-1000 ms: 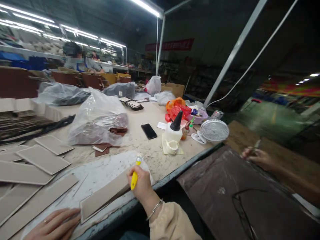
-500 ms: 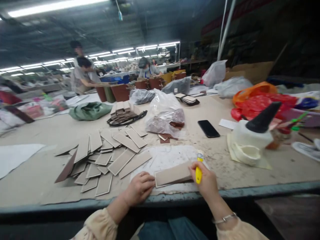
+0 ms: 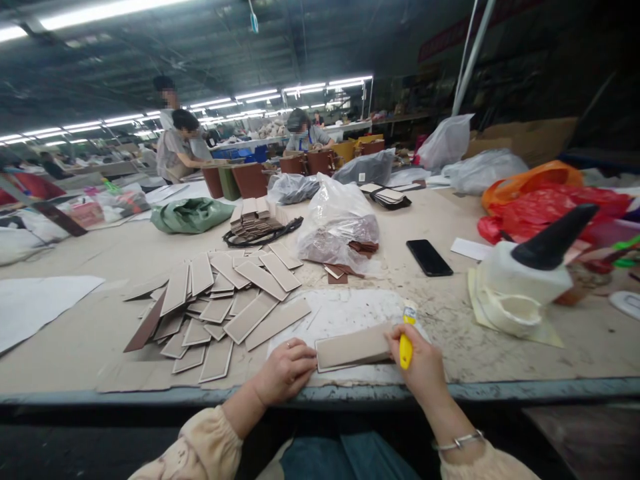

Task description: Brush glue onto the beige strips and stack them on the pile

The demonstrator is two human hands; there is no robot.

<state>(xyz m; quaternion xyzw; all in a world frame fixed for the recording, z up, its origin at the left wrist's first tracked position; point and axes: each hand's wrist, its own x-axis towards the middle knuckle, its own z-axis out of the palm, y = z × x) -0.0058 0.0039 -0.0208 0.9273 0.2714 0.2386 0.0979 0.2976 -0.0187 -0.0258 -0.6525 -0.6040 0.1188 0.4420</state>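
Yellow colours the handle of a brush [image 3: 407, 348] right of the lower centre of the frame, clasped in the right hand [image 3: 420, 361] with its tip pointing towards the top of the frame. Fingers of that same hand also meet the right end of a beige strip [image 3: 353, 347], which lies over a white sheet [image 3: 350, 307] near the front edge of the bench [image 3: 75, 363]. At the strip's left end the left hand [image 3: 286, 373] rests with its fingers loosely together, grasping nothing visible; whether its fingertips touch the strip or sit just beside it is unclear.

Left of centre, a loose heap of similar strips [image 3: 250, 317] spreads out, many overlapping. Beyond it are a stack of pieces [image 3: 257, 220] and a green bag [image 3: 193, 215]. A clear plastic bag [image 3: 335, 217] sits at the centre, with a black phone [image 3: 429, 258] to its right. Towards the right edge stands a white bottle [image 3: 527, 280] with a black nozzle [image 3: 555, 240].
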